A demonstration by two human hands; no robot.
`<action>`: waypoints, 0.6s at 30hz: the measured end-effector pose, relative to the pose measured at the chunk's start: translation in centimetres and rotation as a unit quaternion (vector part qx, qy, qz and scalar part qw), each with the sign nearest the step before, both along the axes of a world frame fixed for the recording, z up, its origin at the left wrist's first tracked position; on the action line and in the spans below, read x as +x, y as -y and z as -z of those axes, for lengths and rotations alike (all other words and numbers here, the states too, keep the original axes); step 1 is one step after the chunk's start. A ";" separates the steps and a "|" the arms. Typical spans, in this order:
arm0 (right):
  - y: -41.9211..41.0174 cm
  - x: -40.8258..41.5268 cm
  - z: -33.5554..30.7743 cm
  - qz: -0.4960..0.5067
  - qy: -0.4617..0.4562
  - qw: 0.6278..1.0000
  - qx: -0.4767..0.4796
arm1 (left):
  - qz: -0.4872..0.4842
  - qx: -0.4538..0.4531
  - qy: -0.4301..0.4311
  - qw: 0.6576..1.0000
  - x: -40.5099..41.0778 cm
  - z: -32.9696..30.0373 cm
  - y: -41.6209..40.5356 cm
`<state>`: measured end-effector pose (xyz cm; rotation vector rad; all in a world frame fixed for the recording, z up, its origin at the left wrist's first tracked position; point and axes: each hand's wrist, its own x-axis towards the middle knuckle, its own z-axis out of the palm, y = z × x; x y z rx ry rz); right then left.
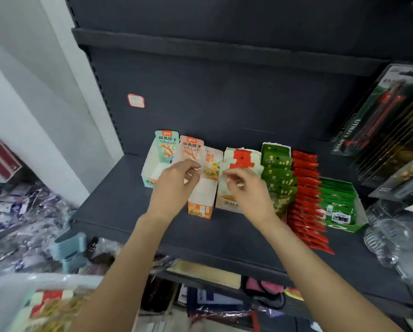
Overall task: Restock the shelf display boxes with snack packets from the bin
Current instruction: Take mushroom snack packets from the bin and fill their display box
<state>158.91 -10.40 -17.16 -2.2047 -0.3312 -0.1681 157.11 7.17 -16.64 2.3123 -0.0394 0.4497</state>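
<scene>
Several display boxes stand in a row on the dark shelf: a teal box, an orange box and a white box with red print. A snack packet with a yellow picture stands upright at the back of the orange box. My left hand pinches its left edge with thumb and fingers. My right hand hovers over the white box with its fingers curled and its index tip at the packet's right edge; its grip is hidden. The white bin, bottom left, holds more packets.
Rows of green packets and red packets and a green box fill the shelf's right side. Carded utility knives hang at far right above clear glassware. Bagged goods lie at left.
</scene>
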 end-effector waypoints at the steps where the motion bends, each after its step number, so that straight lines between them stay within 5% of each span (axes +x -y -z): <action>1: -0.7 -1.3 0.5 -0.010 -0.010 1.000 0.003 | -0.016 -0.013 -0.014 1.000 -1.9 0.5 -0.7; 8: -6.4 -10.8 5.4 -0.108 -0.106 0.988 -0.011 | -0.132 -0.125 -0.107 0.978 -15.7 5.3 -6.2; 18: -19.8 -20.4 12.3 -0.236 -0.210 0.942 -0.117 | -0.242 -0.073 -0.262 0.931 -29.4 13.3 -17.6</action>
